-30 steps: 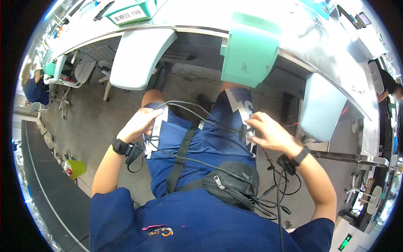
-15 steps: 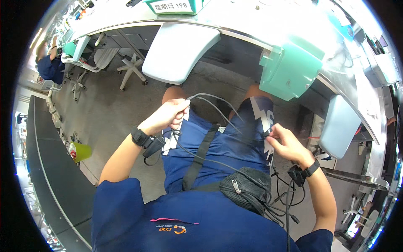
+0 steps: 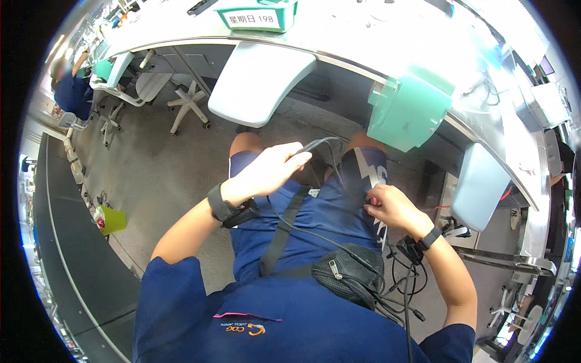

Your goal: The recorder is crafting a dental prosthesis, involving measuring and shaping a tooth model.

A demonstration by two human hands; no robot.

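Bringing the cable (image 3: 316,144) inward, its loop at twelve o'clock between the knees (image 3: 247,143).
Left hand (image 3: 271,173), grip clenched on it, has shifted toward three o'clock — nearer the right hand (image 3: 390,207), whose pinched grip hides any contents.

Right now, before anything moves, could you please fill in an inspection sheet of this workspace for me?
Surface: white workbench with metal front edge; green plastic box with a white label on it.
Job's things: thin black cable, arching from the left hand toward the right hand.
Clutter: translucent green plastic bin overhanging the front edge.
Hands: left closed on the cable; right has curled fingers, hold unclear.
Cables: tangled black leads beside the black mesh waist pouch.
Surroundings: pale blue-grey chair at the bench; yellow-green waste bin and co-worker in dark blue at left.
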